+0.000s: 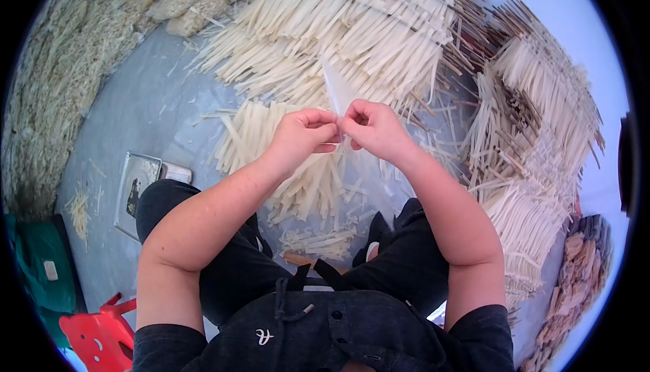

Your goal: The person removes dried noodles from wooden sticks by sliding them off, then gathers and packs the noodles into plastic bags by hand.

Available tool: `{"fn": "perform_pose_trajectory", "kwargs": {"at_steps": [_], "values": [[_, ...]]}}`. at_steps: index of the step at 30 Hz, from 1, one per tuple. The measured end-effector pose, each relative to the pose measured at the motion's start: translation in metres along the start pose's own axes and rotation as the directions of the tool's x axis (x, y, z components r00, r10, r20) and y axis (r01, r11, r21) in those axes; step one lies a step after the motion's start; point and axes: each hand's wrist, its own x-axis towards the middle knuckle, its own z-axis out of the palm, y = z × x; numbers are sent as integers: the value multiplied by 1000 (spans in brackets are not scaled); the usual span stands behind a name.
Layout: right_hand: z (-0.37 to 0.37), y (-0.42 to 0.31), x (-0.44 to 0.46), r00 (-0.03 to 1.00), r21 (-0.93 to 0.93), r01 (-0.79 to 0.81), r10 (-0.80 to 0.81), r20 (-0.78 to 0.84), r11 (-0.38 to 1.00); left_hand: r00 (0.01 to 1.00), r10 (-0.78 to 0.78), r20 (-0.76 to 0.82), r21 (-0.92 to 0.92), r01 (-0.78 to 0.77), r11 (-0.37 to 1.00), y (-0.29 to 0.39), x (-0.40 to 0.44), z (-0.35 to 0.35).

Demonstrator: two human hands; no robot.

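left hand (302, 136) is pinching clear plastic (338, 92) | right hand (379, 130) is pinching it too | loads of pale strips (313, 186) lying below

The left hand (306, 136) and the right hand (374, 128) are pinching a piece of thin clear plastic (338, 89) with their fingertips close together, and its pointed end is rising above them. Beneath, a pile of pale strips (298, 199) is lying on the grey floor (152, 98), and a larger stack (359, 23) is spreading beyond. A metal tray (145, 161) is sitting beside the left knee (162, 211); a red seat (108, 337) is standing at lower left.
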Motion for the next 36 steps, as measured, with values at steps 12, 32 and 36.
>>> {"fn": "perform_pose_trajectory", "kwargs": {"at_steps": [12,32,36], "values": [[16,3,0,988,-551,66,-134,-83,832,936,352,14,676,-268,686,-9,11,-9],[8,-1,-3,985,-352,-106,146,88,930,896,422,-141,640,-243,729,21,32,-48],[-4,18,15,966,-384,30,-125,-225,923,855,499,140,743,-424,518,17,9,-13]]}}
